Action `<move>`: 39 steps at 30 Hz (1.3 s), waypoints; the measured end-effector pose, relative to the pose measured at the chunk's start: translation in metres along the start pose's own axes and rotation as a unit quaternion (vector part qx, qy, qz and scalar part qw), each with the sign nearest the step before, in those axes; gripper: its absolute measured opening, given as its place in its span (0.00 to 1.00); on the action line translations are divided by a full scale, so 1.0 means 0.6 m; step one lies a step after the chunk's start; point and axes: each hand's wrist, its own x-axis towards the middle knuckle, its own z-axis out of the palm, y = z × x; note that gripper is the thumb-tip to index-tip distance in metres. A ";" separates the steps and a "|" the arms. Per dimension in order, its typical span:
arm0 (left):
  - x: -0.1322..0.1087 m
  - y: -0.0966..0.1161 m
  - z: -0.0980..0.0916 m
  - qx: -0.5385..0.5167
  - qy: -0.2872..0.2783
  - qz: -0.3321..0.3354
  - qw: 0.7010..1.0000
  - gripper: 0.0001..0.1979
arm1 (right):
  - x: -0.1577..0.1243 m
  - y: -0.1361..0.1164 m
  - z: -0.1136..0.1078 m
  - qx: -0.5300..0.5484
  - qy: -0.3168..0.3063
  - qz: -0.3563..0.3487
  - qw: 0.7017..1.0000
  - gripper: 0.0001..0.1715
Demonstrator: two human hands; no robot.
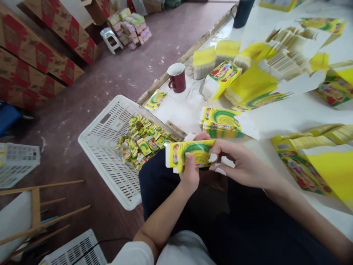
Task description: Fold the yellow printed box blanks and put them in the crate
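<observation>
Above my lap I hold a small yellow and green printed carton [202,149], its long side level. My left hand [191,175] is closed round its left part, thumb pressed on the front. At the carton's right end my right hand [238,162] pinches the edge, with white coverings on some fingertips. Whether anything is inside the carton is hidden. Just beyond my hands, a stack of flat printed cartons [222,119] lies on the white table [264,127]. To the left, a white plastic basket [103,127] contains many small yellow-green packets [146,143].
A maroon mug [178,79] and a dark mug [243,14] stand near the table's wooden edge. Bundles of yellow cartons [250,84] and an open display box [306,165] cover the right side. Cardboard boxes [41,55] and a white stool [111,39] are on the floor.
</observation>
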 end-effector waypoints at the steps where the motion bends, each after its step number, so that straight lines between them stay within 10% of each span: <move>1: 0.001 0.006 0.007 -0.033 0.026 0.004 0.999 0.30 | 0.000 -0.001 0.002 0.023 -0.026 0.014 0.999 0.09; 6: 0.014 0.033 0.040 -0.169 0.098 0.015 0.981 0.22 | 0.001 -0.004 0.014 0.065 -0.092 0.048 0.992 0.15; 12: 0.026 0.017 0.036 -0.162 0.081 0.033 0.983 0.29 | -0.002 0.002 0.010 0.018 0.064 0.052 0.996 0.12; 19: 0.021 0.003 -0.031 -0.065 0.047 0.024 0.997 0.15 | -0.006 0.003 -0.002 -0.099 0.175 -0.030 0.979 0.12; 25: 0.044 0.080 -0.109 0.116 -0.082 0.177 0.974 0.48 | -0.008 0.000 -0.013 -0.323 0.165 -0.168 0.917 0.13; 28: 0.037 0.081 -0.101 0.298 -0.188 0.078 0.933 0.56 | -0.009 -0.001 -0.011 -0.356 0.108 -0.187 0.909 0.12; 33: 0.005 0.029 -0.043 0.327 -0.130 0.042 0.935 0.39 | -0.006 0.007 0.000 -0.180 0.266 -0.073 0.944 0.36; 39: -0.004 0.015 -0.034 0.424 -0.096 0.123 0.892 0.42 | 0.000 0.024 0.020 0.188 0.038 0.123 0.974 0.33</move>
